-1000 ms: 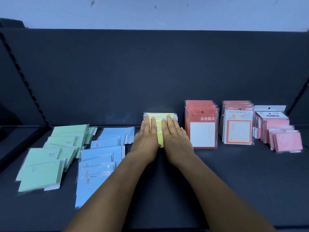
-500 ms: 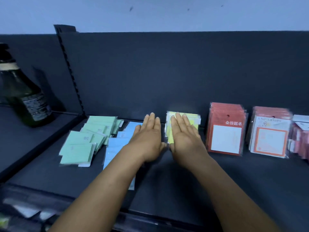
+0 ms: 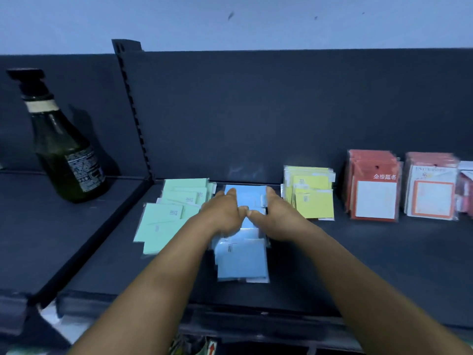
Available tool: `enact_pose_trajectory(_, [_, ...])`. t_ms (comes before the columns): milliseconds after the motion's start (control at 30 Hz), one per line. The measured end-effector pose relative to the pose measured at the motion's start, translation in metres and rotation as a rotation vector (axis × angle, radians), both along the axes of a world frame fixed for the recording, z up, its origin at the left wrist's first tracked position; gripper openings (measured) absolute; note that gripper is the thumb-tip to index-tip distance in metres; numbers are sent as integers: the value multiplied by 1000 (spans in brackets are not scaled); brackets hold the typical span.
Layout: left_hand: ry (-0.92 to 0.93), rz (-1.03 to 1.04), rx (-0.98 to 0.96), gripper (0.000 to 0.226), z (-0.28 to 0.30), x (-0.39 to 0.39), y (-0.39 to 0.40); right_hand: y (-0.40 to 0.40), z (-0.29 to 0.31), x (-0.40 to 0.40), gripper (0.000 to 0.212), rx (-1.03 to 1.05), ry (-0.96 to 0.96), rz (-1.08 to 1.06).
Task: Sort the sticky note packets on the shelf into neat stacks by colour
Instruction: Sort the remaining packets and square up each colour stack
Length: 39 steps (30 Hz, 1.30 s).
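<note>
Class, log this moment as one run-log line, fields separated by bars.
both hands on blue packets | green packets loose | yellow packets stacked | phase: gathering blue

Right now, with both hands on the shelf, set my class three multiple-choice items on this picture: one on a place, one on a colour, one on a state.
1. Where does the dark glass bottle stand?
A. On the neighbouring shelf bay to the left
B. Between the yellow and red packets
C. On top of the green packets

2. What colour are the packets between the two hands?
A. Yellow
B. Blue
C. Red

3. How do the green packets lie?
A. In one squared-up stack
B. Standing upright against the back panel
C. Spread loosely and overlapping

Answers:
1 A: the bottle is left of the slotted upright post.
2 B: the left hand and right hand flank the blue packets.
3 C: their edges fan out at differing angles.
</note>
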<state>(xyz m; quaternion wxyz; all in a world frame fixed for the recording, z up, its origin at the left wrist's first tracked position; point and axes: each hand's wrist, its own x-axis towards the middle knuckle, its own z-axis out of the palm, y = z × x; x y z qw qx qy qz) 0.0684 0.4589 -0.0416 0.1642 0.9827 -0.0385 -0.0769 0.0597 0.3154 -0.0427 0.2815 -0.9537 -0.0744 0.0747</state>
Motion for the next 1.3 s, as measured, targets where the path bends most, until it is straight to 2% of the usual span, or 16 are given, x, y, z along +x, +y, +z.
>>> enact_pose_trajectory(100, [48,-10,-72,77,-3,8,9,7,-3,4,84,43,33,-105])
enact_pose_trajectory(200, [41,-4,-136,75,-4,16,8,10,-3,11,85,70,68,-197])
enact_pose_trajectory(400, [95,11,-196,78,3,32,5,10,-5,33,80,80,138,-277])
enact_pose_trajectory(500, [187,39,-202,90,4,41,7,11,-10,42,75,79,142,-295])
enact_pose_trajectory(667, [234,78,-215,108,3,54,11,11,-18,53,70,156,115,-288])
enact_pose_trajectory(800, [201,114,-340,115,2,54,10,5,-20,54,63,265,96,-289])
enact_pose_trajectory(900, [185,138,-547,96,-6,51,9,1,-19,52,52,375,73,-314])
enact_pose_trajectory(933, [180,144,-599,98,-8,50,8,0,-19,52,53,406,70,-320])
enact_pose_trajectory(1033, [125,146,-689,125,-15,47,7,-2,-16,50,58,476,60,-342])
enact_pose_trajectory(1167, [63,146,-711,146,-16,36,10,-5,-14,45,62,535,115,-320])
enact_pose_trajectory(1233, [44,119,-726,147,-14,27,12,-10,-9,40,56,562,139,-255])
enact_pose_trajectory(1300, [20,81,-778,138,-16,22,15,-15,-1,36,50,550,154,-187])
